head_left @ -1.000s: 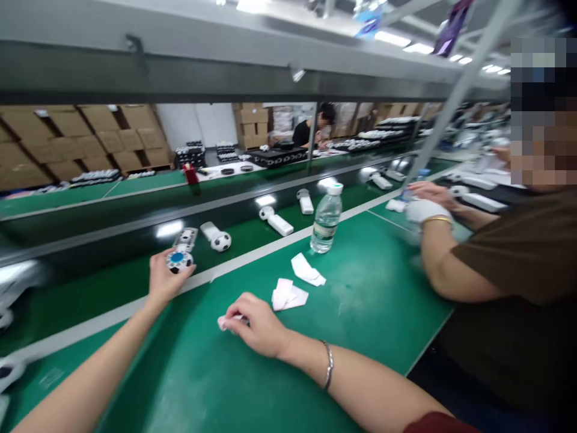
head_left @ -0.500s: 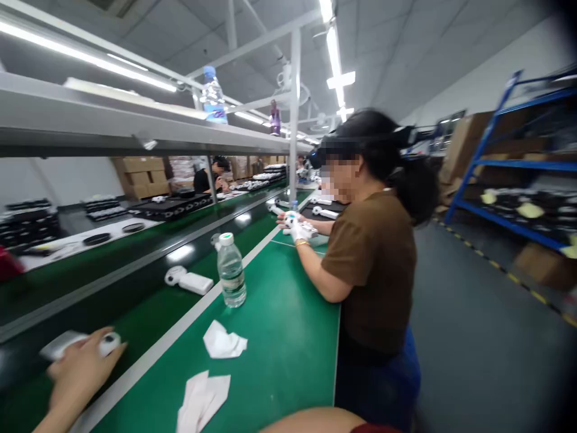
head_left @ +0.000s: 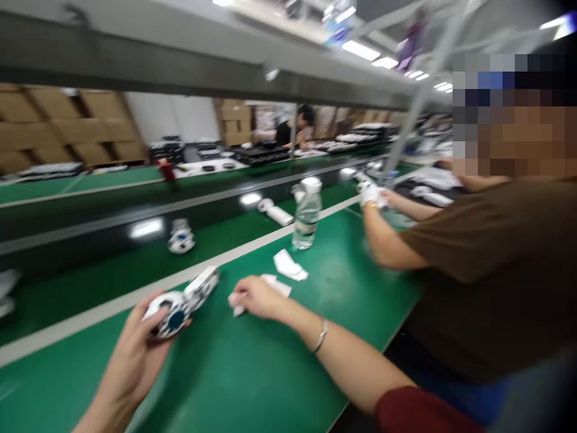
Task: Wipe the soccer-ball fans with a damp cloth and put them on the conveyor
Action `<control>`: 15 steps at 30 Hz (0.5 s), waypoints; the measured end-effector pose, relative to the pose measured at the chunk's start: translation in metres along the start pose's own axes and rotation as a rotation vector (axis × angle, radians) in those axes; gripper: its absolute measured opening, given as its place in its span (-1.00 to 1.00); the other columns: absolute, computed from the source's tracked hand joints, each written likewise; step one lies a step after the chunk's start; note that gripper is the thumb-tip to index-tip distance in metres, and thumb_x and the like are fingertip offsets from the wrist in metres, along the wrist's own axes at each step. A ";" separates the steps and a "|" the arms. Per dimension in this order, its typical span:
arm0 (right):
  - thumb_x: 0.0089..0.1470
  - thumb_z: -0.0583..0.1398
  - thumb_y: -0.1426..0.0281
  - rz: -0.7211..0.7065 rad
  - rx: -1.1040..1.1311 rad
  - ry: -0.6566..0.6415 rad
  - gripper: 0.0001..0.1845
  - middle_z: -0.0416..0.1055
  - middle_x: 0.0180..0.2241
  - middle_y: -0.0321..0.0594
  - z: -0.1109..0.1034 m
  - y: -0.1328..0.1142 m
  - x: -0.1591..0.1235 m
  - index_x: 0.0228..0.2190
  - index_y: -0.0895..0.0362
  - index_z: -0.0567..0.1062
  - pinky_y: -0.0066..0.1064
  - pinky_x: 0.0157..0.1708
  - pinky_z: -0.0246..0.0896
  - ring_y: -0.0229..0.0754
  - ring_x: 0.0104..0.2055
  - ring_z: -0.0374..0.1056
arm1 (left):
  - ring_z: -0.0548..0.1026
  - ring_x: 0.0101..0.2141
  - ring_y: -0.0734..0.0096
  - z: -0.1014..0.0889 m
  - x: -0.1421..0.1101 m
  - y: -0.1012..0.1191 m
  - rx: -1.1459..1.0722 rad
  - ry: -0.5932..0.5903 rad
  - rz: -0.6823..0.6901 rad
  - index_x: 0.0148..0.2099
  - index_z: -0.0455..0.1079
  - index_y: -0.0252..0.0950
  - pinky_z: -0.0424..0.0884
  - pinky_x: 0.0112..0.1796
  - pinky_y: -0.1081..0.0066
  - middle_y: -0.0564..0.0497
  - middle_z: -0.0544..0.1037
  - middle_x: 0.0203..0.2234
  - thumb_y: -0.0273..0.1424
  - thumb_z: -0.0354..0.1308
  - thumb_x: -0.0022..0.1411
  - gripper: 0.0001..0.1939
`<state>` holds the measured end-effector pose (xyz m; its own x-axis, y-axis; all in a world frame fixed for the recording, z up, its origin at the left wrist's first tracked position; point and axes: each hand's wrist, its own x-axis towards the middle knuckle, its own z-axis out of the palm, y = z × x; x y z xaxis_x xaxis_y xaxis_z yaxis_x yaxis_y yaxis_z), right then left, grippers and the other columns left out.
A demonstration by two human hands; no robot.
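Observation:
My left hand (head_left: 146, 337) grips a white handheld device (head_left: 174, 313) by its round head, which has a dark blue disc and black openings. The device's handle points up and to the right, above the green tabletop (head_left: 265, 361). My right hand (head_left: 256, 297), with fingers pinched, holds a crumpled white tissue (head_left: 237, 304) close to the surface. Another folded white tissue (head_left: 279, 285) lies partly behind that hand. A third white tissue (head_left: 290, 266) rests a little farther off, near a clear water bottle (head_left: 308, 216).
Similar white devices (head_left: 181, 236) lie on the dark green conveyor (head_left: 225, 240) beyond the pale strip. At the right, a co-worker in a brown shirt (head_left: 487, 276) works with a gloved hand (head_left: 372, 193). A grey shelf (head_left: 180, 66) runs overhead.
My view has swung left. My left hand has brought the white device from the conveyor to over the tabletop. My right hand has come into view, gripping a tissue.

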<state>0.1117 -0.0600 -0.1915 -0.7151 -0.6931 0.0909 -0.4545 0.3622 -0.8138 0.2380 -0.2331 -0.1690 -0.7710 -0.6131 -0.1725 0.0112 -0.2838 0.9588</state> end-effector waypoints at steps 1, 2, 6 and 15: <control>-0.10 0.20 0.40 -0.026 -0.024 0.030 -0.88 0.40 -0.51 -0.26 -0.001 0.001 0.002 -0.49 0.23 0.48 -0.50 -0.36 0.24 -0.30 -0.43 0.31 | 0.38 -0.17 0.29 0.002 -0.010 0.003 -0.180 0.074 -0.084 -0.15 0.27 -0.18 0.45 -0.25 0.24 0.04 0.35 -0.13 -0.36 0.10 0.00 -0.70; -0.01 0.14 0.36 -0.046 0.027 0.067 -0.82 0.40 -0.48 -0.24 -0.001 0.003 0.005 -0.46 0.22 0.47 -0.49 -0.35 0.23 -0.31 -0.42 0.30 | 0.37 -0.14 0.30 0.004 -0.017 0.004 -0.321 0.094 -0.154 -0.15 0.26 -0.21 0.44 -0.19 0.22 0.04 0.34 -0.10 -0.37 0.06 0.05 -0.74; 0.01 0.12 0.24 -0.128 0.363 0.124 -0.71 0.38 -0.37 -0.21 0.005 0.001 0.008 -0.30 0.22 0.39 -0.49 -0.33 0.23 -0.33 -0.37 0.30 | 0.37 -0.10 0.13 0.009 -0.025 -0.006 -0.564 0.036 -0.398 -0.07 0.21 -0.29 0.40 -0.15 0.18 -0.09 0.32 -0.07 -0.38 0.01 0.09 -0.69; 0.02 0.16 0.34 -0.435 0.269 0.130 -0.83 0.37 -0.35 -0.22 0.036 -0.035 -0.019 -0.36 0.17 0.48 -0.49 -0.23 0.24 -0.33 -0.26 0.28 | 0.41 -0.32 0.44 0.013 -0.031 -0.033 -0.472 -0.006 -0.279 -0.12 0.24 -0.22 0.42 -0.36 0.38 0.01 0.37 -0.24 -0.34 0.03 0.12 -0.76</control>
<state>0.1604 -0.0816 -0.1855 -0.5582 -0.6544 0.5101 -0.5839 -0.1269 -0.8018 0.2530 -0.1953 -0.1923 -0.7891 -0.4634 -0.4033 0.0893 -0.7361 0.6710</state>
